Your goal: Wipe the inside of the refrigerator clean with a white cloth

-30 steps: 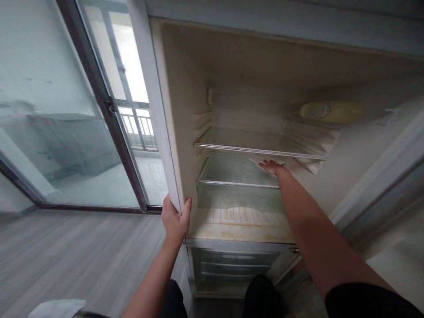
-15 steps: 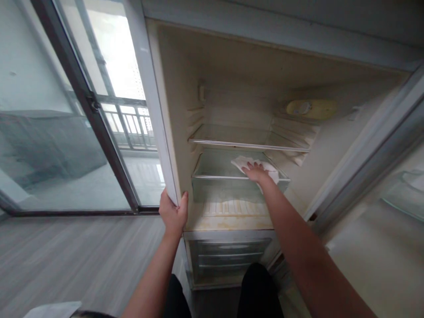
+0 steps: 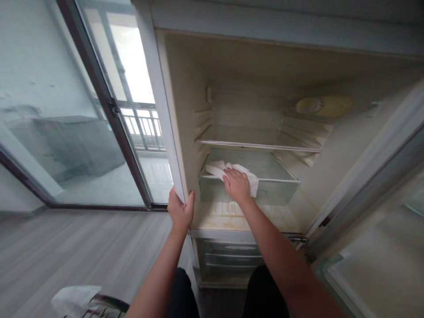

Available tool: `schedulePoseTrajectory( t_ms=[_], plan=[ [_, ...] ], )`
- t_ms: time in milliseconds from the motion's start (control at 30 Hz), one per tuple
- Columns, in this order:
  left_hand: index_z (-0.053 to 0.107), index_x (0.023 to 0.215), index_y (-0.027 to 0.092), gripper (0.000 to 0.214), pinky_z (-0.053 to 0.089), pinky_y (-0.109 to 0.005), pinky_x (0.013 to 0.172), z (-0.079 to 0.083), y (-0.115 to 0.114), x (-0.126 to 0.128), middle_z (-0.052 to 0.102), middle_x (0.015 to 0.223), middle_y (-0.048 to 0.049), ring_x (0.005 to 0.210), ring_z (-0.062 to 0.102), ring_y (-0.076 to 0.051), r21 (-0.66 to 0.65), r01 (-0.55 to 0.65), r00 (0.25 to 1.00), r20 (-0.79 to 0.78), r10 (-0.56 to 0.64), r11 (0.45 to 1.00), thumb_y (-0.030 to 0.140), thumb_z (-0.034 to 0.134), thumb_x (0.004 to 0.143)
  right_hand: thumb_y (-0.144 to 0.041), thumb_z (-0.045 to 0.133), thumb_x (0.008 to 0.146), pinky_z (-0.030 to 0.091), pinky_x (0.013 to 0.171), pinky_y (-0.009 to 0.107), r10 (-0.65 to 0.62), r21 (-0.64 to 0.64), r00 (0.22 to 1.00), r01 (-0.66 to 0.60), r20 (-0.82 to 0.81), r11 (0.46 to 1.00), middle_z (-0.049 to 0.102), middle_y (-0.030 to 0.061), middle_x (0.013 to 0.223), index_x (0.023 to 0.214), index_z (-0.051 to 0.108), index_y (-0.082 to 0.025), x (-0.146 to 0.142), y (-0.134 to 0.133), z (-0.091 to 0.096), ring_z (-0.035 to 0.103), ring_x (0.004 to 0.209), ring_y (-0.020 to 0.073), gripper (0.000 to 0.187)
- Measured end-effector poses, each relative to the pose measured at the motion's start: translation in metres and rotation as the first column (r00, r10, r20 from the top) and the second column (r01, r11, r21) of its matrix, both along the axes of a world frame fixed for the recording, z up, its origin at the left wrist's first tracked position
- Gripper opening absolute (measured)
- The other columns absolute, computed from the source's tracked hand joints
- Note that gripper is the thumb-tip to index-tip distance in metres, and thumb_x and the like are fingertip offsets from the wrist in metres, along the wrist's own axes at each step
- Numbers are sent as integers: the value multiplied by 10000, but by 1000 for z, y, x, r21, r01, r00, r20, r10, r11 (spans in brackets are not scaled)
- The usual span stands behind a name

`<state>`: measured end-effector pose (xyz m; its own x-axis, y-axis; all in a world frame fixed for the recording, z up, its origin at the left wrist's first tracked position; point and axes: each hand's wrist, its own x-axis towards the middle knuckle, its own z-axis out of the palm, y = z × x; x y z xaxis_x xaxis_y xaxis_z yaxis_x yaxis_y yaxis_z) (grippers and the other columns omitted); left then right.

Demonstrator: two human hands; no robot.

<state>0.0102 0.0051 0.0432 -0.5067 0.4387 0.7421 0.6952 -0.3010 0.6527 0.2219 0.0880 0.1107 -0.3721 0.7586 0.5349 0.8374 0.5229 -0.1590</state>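
Note:
My left hand (image 3: pixel 180 211) is wrapped round the left side edge of the open refrigerator (image 3: pixel 170 132), thumb on the inner side. My right hand (image 3: pixel 237 182) reaches inside and holds a white cloth (image 3: pixel 251 179), pressed at the front edge of the lower glass shelf (image 3: pixel 273 165). Part of the cloth lies on the shelf and part hangs over its front rim. Another glass shelf (image 3: pixel 255 138) sits above. Yellowish stains mark the refrigerator floor (image 3: pixel 228 222) below.
A yellow lamp cover (image 3: pixel 324 106) is on the right inner wall. The refrigerator door (image 3: pixel 380 265) stands open at the right. Drawers (image 3: pixel 232 260) fill the lower compartment. A sliding glass door (image 3: pixel 112 110) is at the left; a metal rack (image 3: pixel 102 309) with white material stands at the bottom left.
My right hand has moved left along the lower shelf with the cloth and toward its front edge. My left hand keeps its hold; the view has shifted slightly.

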Motion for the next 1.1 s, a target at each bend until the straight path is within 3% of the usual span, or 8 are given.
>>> schedulePoseTrajectory(
  t_ms=[200, 367, 500, 600, 767, 933, 1033, 1100],
  plan=[
    [579, 1235, 140, 538, 529, -410, 910, 5, -3, 2, 681, 1092, -134, 1041, 669, -287, -5, 0, 1000, 14, 0, 1000, 528, 623, 866, -400, 221, 1085, 264, 1197, 430, -60, 67, 992, 68, -111, 995, 498, 50, 1566, 1501, 543, -251, 29, -11, -37, 381, 1463, 250, 546],
    [581, 1220, 147, 528, 526, -399, 893, 7, -4, 5, 673, 1078, -127, 1010, 666, -277, -4, -27, 999, 25, 27, 1000, 531, 625, 861, -377, 276, 1076, 277, 1219, 480, -113, 63, 987, 121, -118, 991, 232, 0, 1708, 1604, 389, -308, 23, -25, -59, 104, 1596, 277, 545],
    [581, 1204, 154, 516, 527, -388, 872, 7, -4, 6, 671, 1054, -115, 977, 665, -268, -6, -41, 999, 20, 42, 999, 536, 622, 860, -398, 384, 1058, 389, 1155, 529, 131, 53, 986, -137, 99, 989, 161, 15, 1722, 1612, 365, -328, -5, -22, -71, 125, 1593, 310, 558],
    [577, 1205, 158, 514, 526, -385, 880, 8, -5, 6, 671, 1065, -115, 986, 664, -266, -9, -45, 999, 18, 45, 999, 538, 618, 861, -278, 369, 1057, 435, 1134, 495, 354, 69, 876, -396, 326, 916, 220, 47, 1706, 1530, 495, -227, -29, -11, -81, 289, 1545, 256, 492],
    [574, 1215, 149, 547, 522, -387, 889, 11, -6, 4, 659, 1090, -123, 998, 658, -265, 1, -38, 999, -2, 38, 999, 556, 624, 853, -150, 350, 1028, 434, 1154, 459, 393, 126, 803, -492, 449, 861, 295, 41, 1681, 1424, 585, -195, -31, 0, -91, 402, 1488, 228, 462],
    [586, 1197, 151, 544, 527, -375, 866, 9, -4, 3, 659, 1055, -110, 973, 656, -256, 2, -34, 999, 11, 34, 999, 564, 632, 845, -133, 405, 982, 456, 1129, 525, 272, 62, 922, -300, 277, 952, 216, 1, 1705, 1567, 414, -301, 14, -20, -100, 377, 1503, 251, 608],
    [588, 1223, 150, 550, 527, -377, 879, 7, -3, 3, 663, 1076, -115, 990, 659, -257, 2, -51, 998, 21, 51, 999, 547, 640, 845, -250, 500, 957, 364, 1182, 607, -48, 23, 999, 48, -26, 999, 135, 67, 1725, 1645, 264, -281, 40, -34, -107, 142, 1592, 325, 727],
    [585, 1239, 149, 558, 527, -384, 893, 6, -2, 4, 661, 1095, -121, 1008, 658, -262, 5, -56, 998, 25, 56, 998, 543, 637, 848, -390, 493, 968, 264, 1216, 649, -333, -74, 910, 324, -248, 943, 40, 143, 1728, 1677, 122, -188, 56, -37, -107, 0, 1599, 370, 825]
  ],
)
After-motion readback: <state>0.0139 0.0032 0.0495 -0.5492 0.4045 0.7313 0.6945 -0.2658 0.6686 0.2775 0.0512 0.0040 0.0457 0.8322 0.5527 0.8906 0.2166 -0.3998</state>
